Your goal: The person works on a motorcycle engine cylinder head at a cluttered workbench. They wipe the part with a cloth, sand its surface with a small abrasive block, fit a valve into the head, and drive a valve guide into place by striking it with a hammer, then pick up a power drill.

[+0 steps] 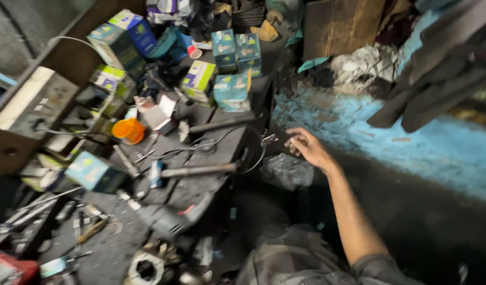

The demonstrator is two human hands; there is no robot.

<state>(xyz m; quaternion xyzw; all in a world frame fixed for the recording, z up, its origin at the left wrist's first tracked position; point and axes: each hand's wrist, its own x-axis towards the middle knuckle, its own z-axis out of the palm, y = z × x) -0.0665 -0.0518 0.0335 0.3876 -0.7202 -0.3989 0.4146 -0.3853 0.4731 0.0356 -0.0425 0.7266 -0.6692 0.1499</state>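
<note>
Far left: dark shelf unit (26, 105) w/ a grey-white box on it, then a cluttered, greasy workbench (200, 184) running diag. up the frame. On it, L to R: a teal carton (93, 171) lying at the near-left edge, an orange cup (129, 130) just beyond it, a long metal shaft (198, 170) w/ a blue-banded end lying across the bench, a second rod (219, 125) above it, thin wire looping between them, and a stack of blue-green boxes (233, 68) at the back. Near bottom there's a round metal ring part (146, 268) and what looks like a power tool body (171, 219), blurred. Right of the bench edge, a small pair of pliers or cutters (268, 139) sticks out past the bench corner, just beside the right hand (309, 148). That hand is stretched out, arm long, fingers loosely curled and a bit apart, tips nearest the tool's handle end; can't tell if they touch it yet, the pic is motion-blurred. Nothing looks pinched. Left hand not in view. Below the hand a crumpled clear plastic bag (285, 170); further R a blue-painted ledge (411, 137) and dark slats. Judgement: to get a good hold, come at the handles not the jaws, close thumb against two fingers round both handles, and lift clear of the wire loop so it doesn't snag and drag the bench stuff. Greasy surfaces, so grip firm before pulling back.
</note>
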